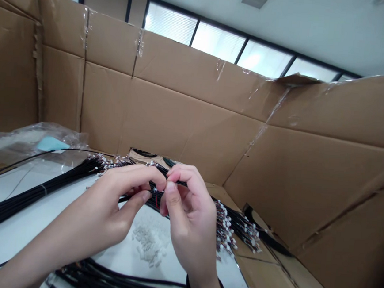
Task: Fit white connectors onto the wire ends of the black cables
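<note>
Close together above the white tabletop, my two hands meet at the end of a black cable. My left hand is closed on this cable, with its thin wires, one of them red, showing between the hands. Fingertips and thumb of my right hand are pinched at the wire ends; what they hold is hidden. Below the hands lies a heap of small white plastic pieces, apparently connector housings.
A tied bundle of black cables lies at the left. More cables with white connectors lie at the right, and another bundle crosses the front. A clear plastic bag sits back left. Cardboard walls surround the table.
</note>
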`<state>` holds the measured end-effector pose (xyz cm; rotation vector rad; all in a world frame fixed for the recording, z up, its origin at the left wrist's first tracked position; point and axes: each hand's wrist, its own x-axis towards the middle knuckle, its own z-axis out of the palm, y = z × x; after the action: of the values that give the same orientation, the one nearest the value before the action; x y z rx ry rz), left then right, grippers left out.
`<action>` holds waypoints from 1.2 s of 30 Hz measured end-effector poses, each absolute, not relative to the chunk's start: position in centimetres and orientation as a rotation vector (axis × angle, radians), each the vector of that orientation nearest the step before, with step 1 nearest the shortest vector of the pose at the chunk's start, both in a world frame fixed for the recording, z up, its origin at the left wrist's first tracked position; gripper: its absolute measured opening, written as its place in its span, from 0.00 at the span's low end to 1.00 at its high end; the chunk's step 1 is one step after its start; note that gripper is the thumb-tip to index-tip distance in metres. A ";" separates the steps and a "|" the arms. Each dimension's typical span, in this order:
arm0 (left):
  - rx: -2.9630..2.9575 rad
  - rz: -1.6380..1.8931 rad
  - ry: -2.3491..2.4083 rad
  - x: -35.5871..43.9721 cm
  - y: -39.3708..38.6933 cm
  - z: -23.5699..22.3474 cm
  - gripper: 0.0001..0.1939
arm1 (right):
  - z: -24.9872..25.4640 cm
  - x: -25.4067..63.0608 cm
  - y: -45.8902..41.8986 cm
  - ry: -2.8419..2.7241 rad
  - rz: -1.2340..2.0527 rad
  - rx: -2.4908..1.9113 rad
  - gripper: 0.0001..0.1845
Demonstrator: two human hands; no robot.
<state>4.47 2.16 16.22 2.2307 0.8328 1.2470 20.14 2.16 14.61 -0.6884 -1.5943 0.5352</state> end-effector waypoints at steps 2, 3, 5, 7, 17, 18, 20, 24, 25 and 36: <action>2.243 1.262 0.852 4.5 2.0 16.3 0.11 | 14.6 20.1 2.1 -1.587 0.492 -0.703 0.06; 2.235 1.269 0.852 4.6 1.9 16.4 0.11 | 14.7 20.2 2.1 -1.580 0.494 -0.710 0.06; 2.191 1.273 0.847 4.7 1.7 16.6 0.08 | 14.9 20.3 2.1 -1.558 0.543 -0.714 0.05; 2.115 1.281 0.853 4.8 1.6 16.8 0.06 | 15.1 20.4 2.1 -1.538 0.609 -0.690 0.05; 1.879 1.292 0.781 5.3 2.6 16.6 0.08 | 15.0 20.6 2.3 -1.586 0.651 -0.602 0.05; 1.869 1.291 0.784 5.3 2.7 16.6 0.08 | 15.0 20.6 2.3 -1.588 0.671 -0.593 0.05; 1.865 1.283 0.781 5.2 2.8 16.5 0.07 | 15.0 20.7 2.3 -1.597 0.695 -0.584 0.05; 1.875 1.209 0.781 5.0 2.8 16.6 0.08 | 15.2 20.9 2.4 -1.626 0.727 -0.550 0.05; 1.872 1.194 0.779 4.9 2.8 16.6 0.08 | 15.3 21.0 2.5 -1.628 0.747 -0.533 0.05; 1.811 1.217 0.785 4.7 2.7 16.5 0.10 | 15.5 22.2 3.3 -1.494 0.920 -0.575 0.10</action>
<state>4.65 2.66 16.54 1.8113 0.7848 1.2173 22.19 3.29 15.51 -0.5755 -1.4939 0.9199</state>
